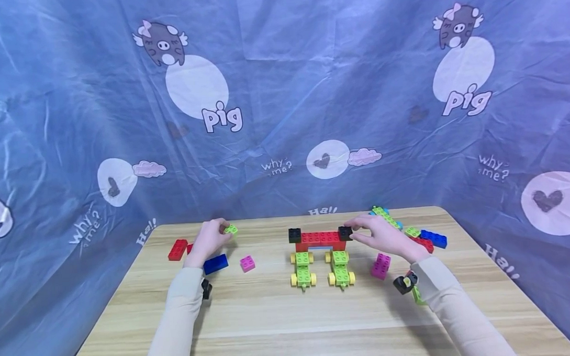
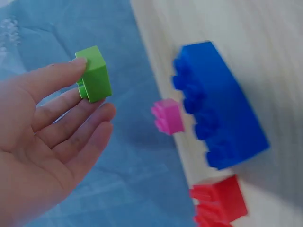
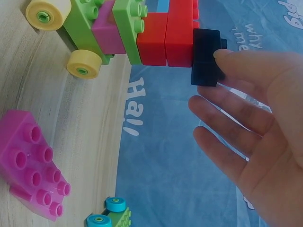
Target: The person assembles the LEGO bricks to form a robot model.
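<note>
My left hand (image 1: 209, 239) is raised at the left of the table, pinching a small lime green brick (image 2: 96, 78) between thumb and fingers. My right hand (image 3: 265, 113) pinches a black brick (image 3: 205, 56) that sits on the right end of a row of red bricks (image 1: 320, 240). Its other fingers stick out loosely. A second black brick (image 1: 294, 235) tops the left end of that row. The red row spans two lime green wheeled bases with yellow wheels, the left base (image 1: 303, 276) and the right base (image 1: 342, 275), with a pink brick (image 3: 108, 29) showing between green ones.
Near the left arm lie a blue brick (image 1: 216, 264), a pink brick (image 1: 247, 263) and a red brick (image 1: 177, 250). Right of the build are a larger pink brick (image 1: 381, 266), a blue brick (image 1: 434, 239) and a green piece with blue wheels (image 1: 385, 216). A blue cloth (image 1: 285, 188) hangs behind the table.
</note>
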`<state>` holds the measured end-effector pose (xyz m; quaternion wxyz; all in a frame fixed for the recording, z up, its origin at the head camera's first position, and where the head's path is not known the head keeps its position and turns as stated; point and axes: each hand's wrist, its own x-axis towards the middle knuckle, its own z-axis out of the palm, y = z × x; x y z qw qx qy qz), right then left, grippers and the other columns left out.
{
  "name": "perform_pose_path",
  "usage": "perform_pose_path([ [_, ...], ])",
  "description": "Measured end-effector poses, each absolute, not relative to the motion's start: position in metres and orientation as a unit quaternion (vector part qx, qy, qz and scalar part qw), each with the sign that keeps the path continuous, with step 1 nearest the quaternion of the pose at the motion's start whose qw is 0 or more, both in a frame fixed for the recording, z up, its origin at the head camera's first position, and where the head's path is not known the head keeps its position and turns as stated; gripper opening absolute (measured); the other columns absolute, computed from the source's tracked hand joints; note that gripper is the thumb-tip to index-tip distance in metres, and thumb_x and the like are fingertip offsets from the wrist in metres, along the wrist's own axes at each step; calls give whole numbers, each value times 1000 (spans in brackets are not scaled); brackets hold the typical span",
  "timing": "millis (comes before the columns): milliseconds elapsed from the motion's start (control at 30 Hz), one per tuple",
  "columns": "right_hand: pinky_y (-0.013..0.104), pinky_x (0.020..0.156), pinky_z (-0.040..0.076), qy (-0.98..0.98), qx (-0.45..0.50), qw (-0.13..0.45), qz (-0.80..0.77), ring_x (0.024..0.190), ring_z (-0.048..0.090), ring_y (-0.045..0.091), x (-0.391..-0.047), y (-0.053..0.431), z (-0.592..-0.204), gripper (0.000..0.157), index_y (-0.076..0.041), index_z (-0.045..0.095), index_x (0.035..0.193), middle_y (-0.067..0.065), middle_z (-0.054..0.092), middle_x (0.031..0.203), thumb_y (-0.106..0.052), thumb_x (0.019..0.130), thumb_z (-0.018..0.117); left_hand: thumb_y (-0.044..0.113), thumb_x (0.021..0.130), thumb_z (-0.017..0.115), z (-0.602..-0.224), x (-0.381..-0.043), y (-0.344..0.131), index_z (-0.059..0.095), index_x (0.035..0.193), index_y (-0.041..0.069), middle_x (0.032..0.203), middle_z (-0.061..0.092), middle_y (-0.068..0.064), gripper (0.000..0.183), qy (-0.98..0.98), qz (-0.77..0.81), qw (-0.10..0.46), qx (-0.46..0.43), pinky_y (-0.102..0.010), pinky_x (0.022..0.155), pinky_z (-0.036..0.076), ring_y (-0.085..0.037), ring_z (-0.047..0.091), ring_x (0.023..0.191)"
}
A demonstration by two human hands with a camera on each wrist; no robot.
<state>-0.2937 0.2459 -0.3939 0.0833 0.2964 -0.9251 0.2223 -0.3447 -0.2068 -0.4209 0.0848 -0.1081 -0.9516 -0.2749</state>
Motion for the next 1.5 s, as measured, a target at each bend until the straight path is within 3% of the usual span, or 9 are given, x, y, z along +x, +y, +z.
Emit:
perform_pose_path([
  [333, 41, 87, 54, -925, 296, 78, 226, 103, 63, 19, -293, 247, -394, 32, -15, 61, 121, 3, 66, 115, -21, 90, 62, 18, 81, 72, -393, -335, -180, 67, 103, 2, 96, 72, -14, 28, -931, -296, 126, -173, -37, 75, 56, -23, 67, 82],
  [567, 41, 87, 54, -925, 296, 82, 222, 102, 63, 19, -293, 246, -393, 32, -14, 62, 121, 4, 67, 114, -21, 90, 62, 21, 83, 71, -373, -330, -157, 67, 106, 4, 99, 72, -13, 29, -913, -330, 107, -216, -37, 78, 57, -23, 69, 85],
  [833, 41, 86, 54, -924, 299, 87, 222, 101, 64, 21, -295, 246, -395, 32, -13, 63, 119, 3, 68, 113, -23, 89, 63, 20, 83, 71, -360, -326, -124, 67, 107, 5, 101, 72, -11, 29, -894, -353, 81, -262, -30, 80, 57, -21, 69, 88],
  [1500, 41, 86, 54, -924, 294, 89, 228, 100, 64, 20, -293, 247, -394, 32, -12, 63, 119, 4, 68, 112, -23, 89, 63, 20, 83, 70, -367, -328, -57, 67, 109, 9, 105, 71, -5, 28, -869, -337, 51, -360, -24, 84, 55, -14, 66, 90],
])
